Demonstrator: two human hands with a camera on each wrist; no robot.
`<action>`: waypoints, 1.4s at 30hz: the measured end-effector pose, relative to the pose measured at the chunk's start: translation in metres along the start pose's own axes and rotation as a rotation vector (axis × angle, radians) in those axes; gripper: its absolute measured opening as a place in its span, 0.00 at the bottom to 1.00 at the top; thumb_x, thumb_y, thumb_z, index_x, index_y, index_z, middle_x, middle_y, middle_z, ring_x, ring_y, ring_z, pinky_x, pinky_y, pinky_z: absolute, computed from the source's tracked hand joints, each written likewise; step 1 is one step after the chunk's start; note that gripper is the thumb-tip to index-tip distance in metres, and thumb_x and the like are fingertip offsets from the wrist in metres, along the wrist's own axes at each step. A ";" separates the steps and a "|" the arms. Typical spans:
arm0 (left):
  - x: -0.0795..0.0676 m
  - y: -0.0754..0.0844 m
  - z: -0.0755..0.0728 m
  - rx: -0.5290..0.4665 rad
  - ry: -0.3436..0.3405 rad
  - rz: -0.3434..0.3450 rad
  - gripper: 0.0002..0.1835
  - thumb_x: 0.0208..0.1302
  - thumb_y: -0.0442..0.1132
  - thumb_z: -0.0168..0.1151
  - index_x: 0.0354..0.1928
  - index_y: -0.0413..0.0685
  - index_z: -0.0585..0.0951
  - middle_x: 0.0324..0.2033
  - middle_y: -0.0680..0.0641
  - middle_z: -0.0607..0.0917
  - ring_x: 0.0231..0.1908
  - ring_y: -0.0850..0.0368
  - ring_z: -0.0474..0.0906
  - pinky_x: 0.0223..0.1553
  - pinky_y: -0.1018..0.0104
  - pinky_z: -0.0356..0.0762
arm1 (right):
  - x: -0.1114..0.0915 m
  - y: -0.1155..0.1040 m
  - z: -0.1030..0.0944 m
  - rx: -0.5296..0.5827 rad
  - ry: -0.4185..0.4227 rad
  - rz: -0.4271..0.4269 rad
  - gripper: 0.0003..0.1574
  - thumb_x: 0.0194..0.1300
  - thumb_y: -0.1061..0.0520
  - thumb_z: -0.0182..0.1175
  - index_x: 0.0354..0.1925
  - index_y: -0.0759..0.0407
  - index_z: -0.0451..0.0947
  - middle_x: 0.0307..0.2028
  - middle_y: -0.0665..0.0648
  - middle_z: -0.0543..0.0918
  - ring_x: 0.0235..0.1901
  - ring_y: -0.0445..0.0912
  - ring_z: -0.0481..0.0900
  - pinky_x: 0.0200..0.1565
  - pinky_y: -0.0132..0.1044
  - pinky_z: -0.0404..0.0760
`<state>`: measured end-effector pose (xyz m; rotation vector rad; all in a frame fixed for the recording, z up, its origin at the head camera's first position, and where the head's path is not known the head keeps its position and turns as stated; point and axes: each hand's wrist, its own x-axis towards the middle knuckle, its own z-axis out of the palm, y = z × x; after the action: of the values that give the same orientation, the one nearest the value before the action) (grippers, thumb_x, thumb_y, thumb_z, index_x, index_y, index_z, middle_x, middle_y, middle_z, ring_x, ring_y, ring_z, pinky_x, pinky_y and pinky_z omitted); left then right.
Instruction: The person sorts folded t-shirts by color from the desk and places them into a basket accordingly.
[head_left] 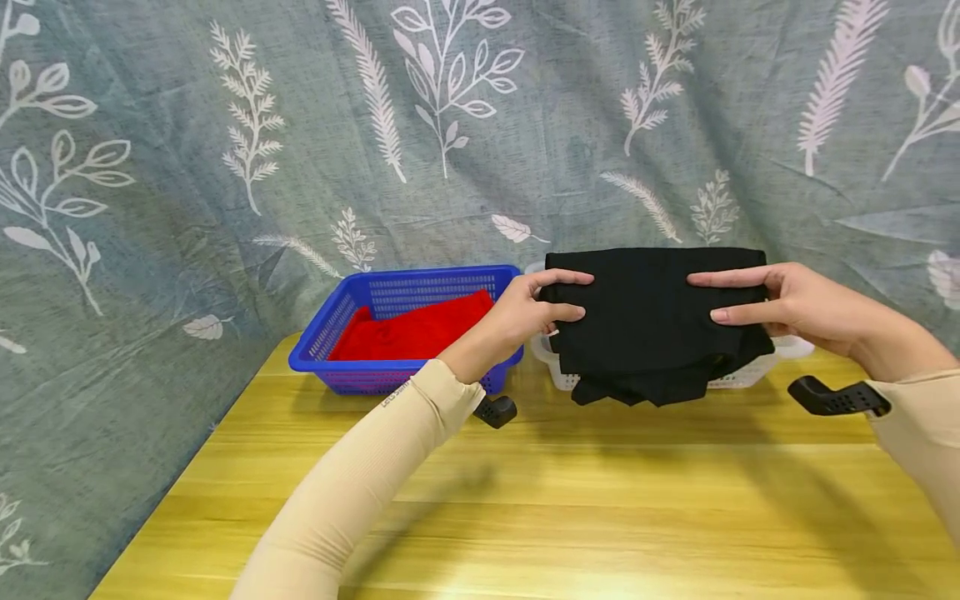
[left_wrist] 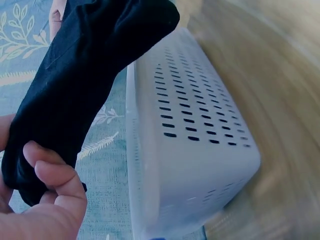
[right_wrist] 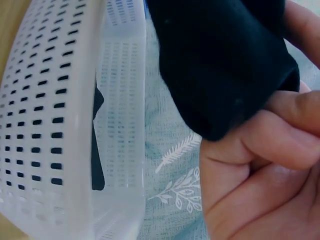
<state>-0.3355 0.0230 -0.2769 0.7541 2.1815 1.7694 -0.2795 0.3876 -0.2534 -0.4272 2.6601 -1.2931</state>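
A folded black cloth (head_left: 652, 312) hangs between my two hands, close over the white basket (head_left: 555, 358), and hides most of it in the head view. My left hand (head_left: 521, 312) grips the cloth's left end, thumb and fingers on either side of it. At the opposite end my right hand (head_left: 813, 312) holds it the same way. Loose folds droop from the cloth's lower edge. The right wrist view shows the basket's pierced white wall (right_wrist: 50, 115) beside the cloth, with something black (right_wrist: 97, 160) lying inside.
To the left of the white basket stands a blue basket (head_left: 420, 365) with red cloth (head_left: 412, 329) in it. Both baskets are on a wooden table (head_left: 570, 517), at its back edge. Behind hangs a grey-green curtain (head_left: 525, 125) with a white leaf print.
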 end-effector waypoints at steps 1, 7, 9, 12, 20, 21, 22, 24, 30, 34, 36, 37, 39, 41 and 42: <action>0.002 0.001 -0.001 0.002 0.005 0.001 0.22 0.70 0.34 0.71 0.63 0.63 0.87 0.66 0.54 0.81 0.29 0.56 0.71 0.38 0.58 0.74 | 0.001 -0.001 -0.001 0.001 0.004 0.003 0.36 0.78 0.55 0.65 0.76 0.25 0.72 0.19 0.57 0.41 0.17 0.57 0.46 0.22 0.49 0.57; 0.012 0.008 -0.002 0.032 0.015 0.004 0.22 0.70 0.35 0.72 0.63 0.63 0.87 0.70 0.53 0.79 0.33 0.55 0.73 0.36 0.66 0.76 | 0.007 -0.005 -0.010 0.009 0.036 0.026 0.36 0.77 0.55 0.67 0.73 0.22 0.74 0.18 0.54 0.43 0.17 0.57 0.45 0.22 0.51 0.57; 0.016 0.009 -0.002 0.044 0.018 0.002 0.22 0.70 0.36 0.72 0.63 0.63 0.87 0.68 0.52 0.80 0.33 0.55 0.73 0.36 0.66 0.76 | 0.009 -0.007 -0.012 0.026 0.044 0.039 0.35 0.77 0.55 0.67 0.71 0.20 0.75 0.17 0.53 0.43 0.17 0.56 0.43 0.21 0.51 0.54; 0.022 0.010 -0.002 0.048 0.020 -0.009 0.23 0.71 0.36 0.71 0.64 0.63 0.86 0.65 0.52 0.80 0.31 0.56 0.70 0.36 0.66 0.73 | 0.013 -0.007 -0.016 0.034 0.050 0.052 0.35 0.77 0.55 0.67 0.70 0.18 0.76 0.17 0.50 0.43 0.18 0.55 0.42 0.20 0.51 0.51; 0.038 0.010 -0.004 0.040 0.053 -0.050 0.24 0.71 0.36 0.71 0.66 0.63 0.84 0.61 0.51 0.79 0.31 0.56 0.70 0.42 0.65 0.74 | 0.026 -0.006 -0.022 0.022 0.066 0.080 0.34 0.76 0.52 0.68 0.71 0.20 0.75 0.15 0.44 0.47 0.17 0.53 0.42 0.20 0.50 0.52; 0.040 0.010 -0.005 0.036 0.059 -0.051 0.24 0.71 0.36 0.72 0.66 0.63 0.84 0.61 0.51 0.80 0.32 0.55 0.70 0.41 0.65 0.74 | 0.028 -0.006 -0.023 0.020 0.067 0.086 0.34 0.75 0.52 0.69 0.71 0.21 0.75 0.15 0.44 0.47 0.17 0.52 0.42 0.21 0.49 0.53; 0.041 0.009 -0.006 0.034 0.066 -0.053 0.24 0.71 0.36 0.72 0.66 0.62 0.84 0.61 0.50 0.80 0.34 0.55 0.71 0.40 0.66 0.73 | 0.031 -0.006 -0.022 0.016 0.069 0.090 0.35 0.75 0.51 0.69 0.72 0.23 0.75 0.14 0.44 0.48 0.17 0.52 0.43 0.21 0.48 0.54; 0.043 0.008 -0.007 0.042 0.078 -0.055 0.24 0.71 0.35 0.72 0.66 0.61 0.84 0.65 0.49 0.80 0.39 0.55 0.74 0.41 0.66 0.75 | 0.035 -0.007 -0.022 -0.002 0.073 0.103 0.36 0.74 0.49 0.70 0.74 0.25 0.74 0.13 0.42 0.49 0.17 0.49 0.44 0.20 0.45 0.57; 0.049 0.004 -0.008 0.058 0.103 -0.060 0.25 0.71 0.35 0.71 0.67 0.61 0.83 0.74 0.50 0.74 0.57 0.52 0.81 0.60 0.57 0.82 | 0.044 -0.010 -0.020 -0.020 0.081 0.127 0.39 0.73 0.45 0.71 0.77 0.29 0.71 0.11 0.40 0.52 0.15 0.45 0.48 0.23 0.42 0.65; 0.052 0.004 -0.006 0.068 0.128 -0.043 0.25 0.72 0.34 0.71 0.68 0.60 0.83 0.70 0.48 0.78 0.61 0.50 0.82 0.66 0.53 0.81 | 0.047 -0.009 -0.020 0.012 0.105 0.131 0.39 0.73 0.46 0.72 0.77 0.29 0.71 0.10 0.40 0.53 0.16 0.46 0.47 0.24 0.46 0.59; 0.053 0.003 -0.005 0.081 0.139 -0.035 0.25 0.72 0.34 0.70 0.68 0.60 0.82 0.69 0.48 0.79 0.62 0.50 0.82 0.67 0.55 0.81 | 0.048 -0.008 -0.019 0.017 0.111 0.130 0.39 0.73 0.46 0.72 0.77 0.28 0.71 0.10 0.39 0.53 0.15 0.46 0.47 0.24 0.46 0.58; 0.053 0.003 -0.005 0.098 0.149 -0.031 0.25 0.72 0.34 0.70 0.68 0.60 0.82 0.70 0.48 0.79 0.63 0.51 0.81 0.66 0.56 0.81 | 0.050 -0.007 -0.019 0.019 0.113 0.131 0.39 0.73 0.46 0.72 0.77 0.29 0.71 0.09 0.39 0.53 0.15 0.45 0.47 0.24 0.46 0.59; 0.054 0.001 -0.004 0.126 0.160 -0.030 0.25 0.73 0.34 0.70 0.68 0.60 0.82 0.70 0.48 0.79 0.64 0.50 0.80 0.67 0.56 0.81 | 0.052 -0.006 -0.018 0.009 0.111 0.133 0.41 0.73 0.46 0.71 0.78 0.31 0.70 0.09 0.39 0.54 0.15 0.44 0.50 0.25 0.44 0.62; 0.054 -0.003 -0.003 0.187 0.168 -0.041 0.25 0.73 0.35 0.70 0.69 0.60 0.82 0.71 0.47 0.78 0.65 0.48 0.80 0.67 0.53 0.80 | 0.054 -0.004 -0.017 -0.024 0.107 0.137 0.42 0.74 0.46 0.70 0.81 0.37 0.67 0.13 0.41 0.60 0.16 0.43 0.57 0.26 0.40 0.69; 0.054 -0.004 -0.003 0.249 0.175 -0.049 0.26 0.72 0.36 0.71 0.70 0.61 0.81 0.73 0.46 0.77 0.68 0.47 0.77 0.69 0.52 0.79 | 0.054 -0.003 -0.016 -0.055 0.106 0.138 0.43 0.75 0.46 0.69 0.82 0.41 0.66 0.16 0.44 0.65 0.17 0.40 0.63 0.28 0.39 0.72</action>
<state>-0.3836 0.0478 -0.2728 0.6093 2.5473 1.6134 -0.3346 0.3802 -0.2415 -0.1829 2.7617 -1.2370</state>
